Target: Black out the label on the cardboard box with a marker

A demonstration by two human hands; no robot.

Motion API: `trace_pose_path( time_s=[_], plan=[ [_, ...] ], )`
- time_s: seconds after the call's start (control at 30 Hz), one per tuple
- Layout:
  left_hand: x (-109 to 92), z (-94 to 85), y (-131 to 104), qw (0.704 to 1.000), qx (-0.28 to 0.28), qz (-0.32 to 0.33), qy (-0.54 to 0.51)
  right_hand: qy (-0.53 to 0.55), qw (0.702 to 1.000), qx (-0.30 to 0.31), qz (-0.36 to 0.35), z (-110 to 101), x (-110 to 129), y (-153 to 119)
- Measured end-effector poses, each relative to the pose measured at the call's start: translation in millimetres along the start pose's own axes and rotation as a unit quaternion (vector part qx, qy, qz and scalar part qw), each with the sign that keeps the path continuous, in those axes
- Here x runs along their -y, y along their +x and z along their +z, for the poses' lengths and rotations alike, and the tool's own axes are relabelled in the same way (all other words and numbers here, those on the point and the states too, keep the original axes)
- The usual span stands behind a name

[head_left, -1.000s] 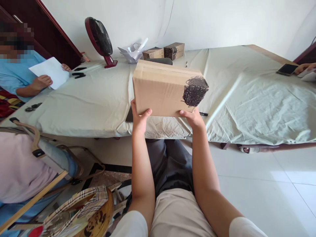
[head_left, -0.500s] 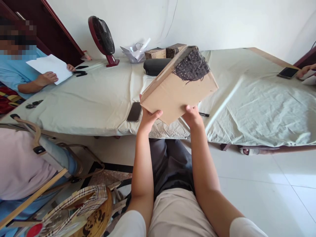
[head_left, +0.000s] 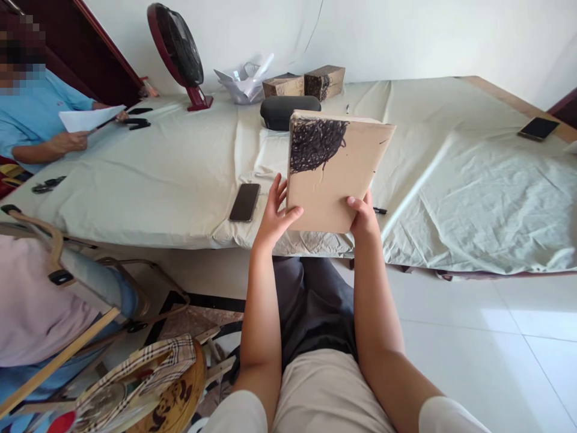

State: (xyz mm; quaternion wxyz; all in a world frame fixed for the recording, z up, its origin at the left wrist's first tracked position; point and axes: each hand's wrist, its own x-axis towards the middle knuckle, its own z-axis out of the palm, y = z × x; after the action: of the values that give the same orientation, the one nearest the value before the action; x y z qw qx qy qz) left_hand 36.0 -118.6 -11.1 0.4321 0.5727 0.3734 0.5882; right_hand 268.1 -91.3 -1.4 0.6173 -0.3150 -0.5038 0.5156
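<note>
A tan cardboard box (head_left: pixel 333 180) with a black scribbled patch at its upper left corner is held up above the table's front edge. My left hand (head_left: pixel 274 213) is at its lower left side, thumb on the near face and fingers spread along the edge. On the lower right, my right hand (head_left: pixel 364 213) grips the box with its thumb on the near face and its fingers behind, mostly hidden. A black phone (head_left: pixel 244 202) lies left of my left hand. Partly behind my right hand is a black pen (head_left: pixel 380 211).
The cloth-covered table (head_left: pixel 180 180) bears a black case (head_left: pixel 288 112), two small boxes (head_left: pixel 324 82), a plastic basket (head_left: pixel 246 90), a fan (head_left: pixel 178 51) and a tablet (head_left: pixel 538 128). At the left, a person in blue holds paper (head_left: pixel 88 118). A chair stands at the lower left.
The box has turned counterclockwise, so its black patch moved from upper right to upper left. Both hands still hold it. The person's paper has tilted flatter, and the hand at far right has left view.
</note>
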Motion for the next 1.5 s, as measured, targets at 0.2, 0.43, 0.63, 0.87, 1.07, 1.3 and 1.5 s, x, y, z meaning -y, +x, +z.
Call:
trace_pose_path(
  time_s=[0.2, 0.43, 0.63, 0.87, 1.07, 1.3, 1.5],
  plan=[
    [15.2, 4.5, 3.6, 1.000, 0.008, -0.016, 0.009, -0.041, 0.999, -0.001, 0.011, 1.6, -10.4, 9.3],
    [48.3, 1.9, 11.6, 0.998, -0.035, -0.053, -0.017, -0.062, 0.998, 0.002, 0.028, 1.1, -25.6, 17.3],
    [56.9, 2.2, 11.1, 0.995, -0.073, -0.063, -0.016, -0.012, 0.996, 0.030, 0.086, -7.5, -48.1, 15.8],
    [67.7, -2.4, 10.3, 0.994, -0.082, -0.060, -0.033, -0.029, 0.992, 0.073, 0.097, -15.0, -57.4, 21.3],
    [78.2, -4.0, 5.3, 0.989, -0.091, -0.114, -0.035, -0.057, 0.992, 0.089, 0.066, -16.7, -62.5, 24.0],
    [79.1, -5.4, 2.3, 0.990, -0.080, -0.111, -0.034, -0.059, 0.993, 0.088, 0.059, -14.7, -59.2, 24.8],
    [83.0, -6.7, 1.4, 0.990, -0.085, -0.113, -0.028, -0.049, 0.994, 0.076, 0.067, -13.3, -56.7, 24.2]
  ],
)
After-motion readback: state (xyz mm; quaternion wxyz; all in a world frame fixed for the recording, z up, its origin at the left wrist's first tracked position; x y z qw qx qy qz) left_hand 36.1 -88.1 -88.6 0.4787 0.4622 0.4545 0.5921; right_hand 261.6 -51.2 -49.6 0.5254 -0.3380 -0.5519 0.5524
